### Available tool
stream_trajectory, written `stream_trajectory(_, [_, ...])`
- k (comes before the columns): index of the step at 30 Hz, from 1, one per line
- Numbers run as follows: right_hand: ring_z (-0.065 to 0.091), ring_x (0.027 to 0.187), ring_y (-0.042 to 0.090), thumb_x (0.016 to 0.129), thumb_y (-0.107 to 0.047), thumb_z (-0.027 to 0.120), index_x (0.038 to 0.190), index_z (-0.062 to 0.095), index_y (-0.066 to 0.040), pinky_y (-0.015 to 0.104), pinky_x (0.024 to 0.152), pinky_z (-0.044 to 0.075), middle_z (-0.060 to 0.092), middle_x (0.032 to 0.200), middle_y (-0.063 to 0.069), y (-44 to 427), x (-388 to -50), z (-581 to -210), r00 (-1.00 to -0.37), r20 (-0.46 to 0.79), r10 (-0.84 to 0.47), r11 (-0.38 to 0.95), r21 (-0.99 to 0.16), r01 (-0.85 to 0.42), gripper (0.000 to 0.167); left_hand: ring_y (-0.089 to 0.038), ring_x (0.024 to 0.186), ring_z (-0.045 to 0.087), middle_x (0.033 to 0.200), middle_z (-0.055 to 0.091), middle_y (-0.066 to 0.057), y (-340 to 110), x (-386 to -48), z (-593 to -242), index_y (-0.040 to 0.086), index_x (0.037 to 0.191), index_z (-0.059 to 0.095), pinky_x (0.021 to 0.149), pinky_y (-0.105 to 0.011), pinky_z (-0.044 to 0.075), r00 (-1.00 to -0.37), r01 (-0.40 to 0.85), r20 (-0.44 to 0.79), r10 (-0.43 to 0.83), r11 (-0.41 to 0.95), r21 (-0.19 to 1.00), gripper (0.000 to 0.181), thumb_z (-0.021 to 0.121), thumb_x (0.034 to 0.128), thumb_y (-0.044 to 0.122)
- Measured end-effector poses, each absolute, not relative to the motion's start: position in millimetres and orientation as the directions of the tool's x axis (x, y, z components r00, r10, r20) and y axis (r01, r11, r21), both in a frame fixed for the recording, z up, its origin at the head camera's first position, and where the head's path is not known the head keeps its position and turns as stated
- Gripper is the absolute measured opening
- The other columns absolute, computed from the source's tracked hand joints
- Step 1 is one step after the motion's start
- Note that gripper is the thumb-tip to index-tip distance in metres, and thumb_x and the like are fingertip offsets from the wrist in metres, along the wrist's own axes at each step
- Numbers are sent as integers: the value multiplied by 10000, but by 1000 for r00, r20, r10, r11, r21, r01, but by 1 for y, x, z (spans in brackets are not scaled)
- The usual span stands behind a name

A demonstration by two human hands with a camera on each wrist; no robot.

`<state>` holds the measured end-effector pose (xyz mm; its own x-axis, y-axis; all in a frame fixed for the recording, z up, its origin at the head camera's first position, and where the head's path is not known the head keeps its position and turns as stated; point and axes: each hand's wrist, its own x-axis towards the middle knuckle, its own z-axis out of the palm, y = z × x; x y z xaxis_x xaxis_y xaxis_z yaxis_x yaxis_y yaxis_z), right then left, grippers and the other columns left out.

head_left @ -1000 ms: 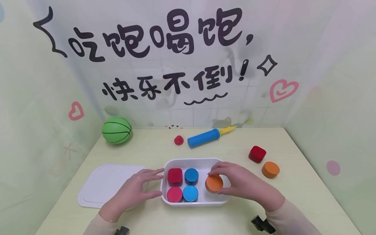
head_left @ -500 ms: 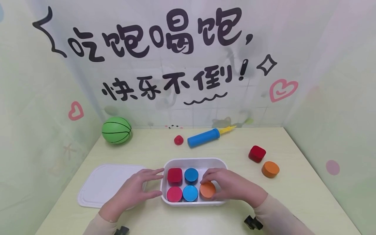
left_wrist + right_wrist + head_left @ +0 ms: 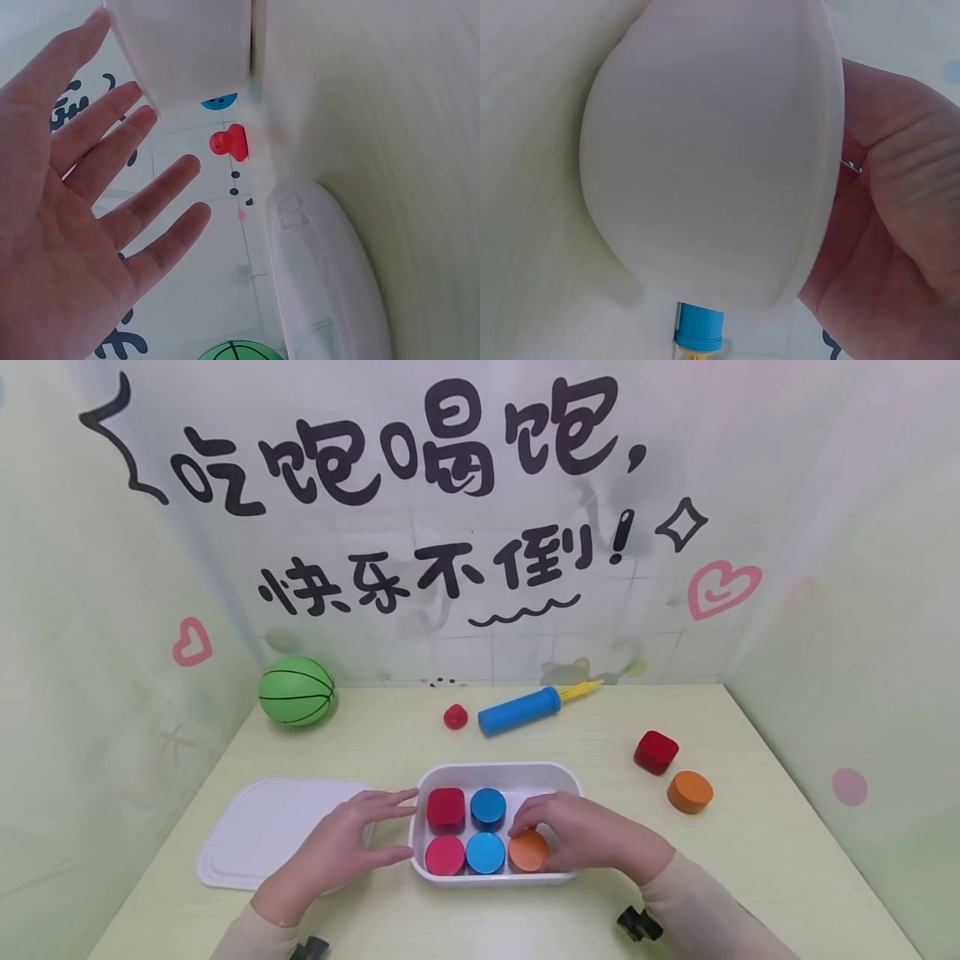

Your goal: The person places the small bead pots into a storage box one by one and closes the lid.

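A white rectangular box (image 3: 495,881) stands on the table in the head view. Its left part holds a red square block (image 3: 446,808), a red round block (image 3: 445,856), a dark blue round block (image 3: 487,807) and a lighter blue round block (image 3: 485,852). Reaching into the right side, my right hand (image 3: 592,833) holds an orange round block (image 3: 528,850) between thumb and fingers, beside the lighter blue one. My left hand (image 3: 348,835) has straight, spread fingers at the box's left wall; the left wrist view shows its palm. The box wall hides the right fingertips in the right wrist view.
A white lid (image 3: 262,827) lies left of the box, partly behind the left arm. Farther right sit a dark red block (image 3: 656,752) and another orange round block (image 3: 690,792). Along the back are a green ball (image 3: 297,691), a red toy duck (image 3: 231,142) and a blue pump (image 3: 519,711).
My right hand has moved left and down inside the box, bringing the orange round block next to the lighter blue one. The left hand has stayed at the box's left side.
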<state>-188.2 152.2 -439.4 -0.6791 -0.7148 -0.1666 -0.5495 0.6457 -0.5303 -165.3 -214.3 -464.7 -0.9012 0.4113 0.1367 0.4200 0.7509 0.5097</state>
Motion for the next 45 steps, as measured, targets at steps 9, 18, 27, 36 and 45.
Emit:
stream_trajectory(9, [630, 1206, 116, 799, -192, 901, 1271, 726, -245, 419, 1035, 566, 702, 1251, -145, 162, -186, -432, -703, -174, -690, 643, -593, -484, 506, -213, 1321, 593, 1479, 588, 168, -215, -166, -468, 366, 1306, 715, 1016, -555, 549, -893, 440, 160, 421, 743, 504, 560, 792, 814, 622])
stream_trajectory(18, [635, 1212, 191, 848, -161, 858, 1284, 712, -196, 487, 992, 586, 691, 1281, -75, 186, -187, -427, -781, -73, -621, 643, -616, -454, 461, -215, 1330, 587, 1482, 583, 172, -216, -166, -466, 369, 1310, 712, 1032, -556, 537, -892, 440, 156, 423, 742, 505, 551, 790, 822, 612])
stream_trajectory(27, [672, 1086, 216, 851, -159, 856, 1261, 719, -183, 413, 921, 617, 720, 1228, -9, 220, -190, -425, -824, 87, -559, 650, -570, -502, 433, -198, 1338, 582, 1481, 581, 191, -216, -166, -467, 371, 1299, 720, 1041, -544, 536, -894, 435, 154, 420, 739, 514, 565, 795, 803, 632])
stream_trajectory(36, [686, 916, 56, 773, -44, 891, 1148, 736, -129, 311, 813, 622, 744, 1098, -52, 256, -197, -430, -769, 352, -534, 605, -476, -638, 414, -200, 1344, 578, 1480, 582, 192, -215, -165, -464, 371, 1296, 723, 1043, -542, 536, -897, 431, 151, 416, 744, 511, 565, 810, 795, 618])
stream_trajectory(45, [652, 858, 32, 788, -55, 883, 1108, 753, -152, 314, 760, 612, 721, 1001, -80, 286, -206, -439, -849, 355, -392, 716, -461, -524, 360, -203, 1351, 570, 1479, 583, 187, -214, -165, -463, 357, 1301, 722, 1043, -554, 533, -897, 429, 138, 421, 746, 509, 555, 821, 804, 586])
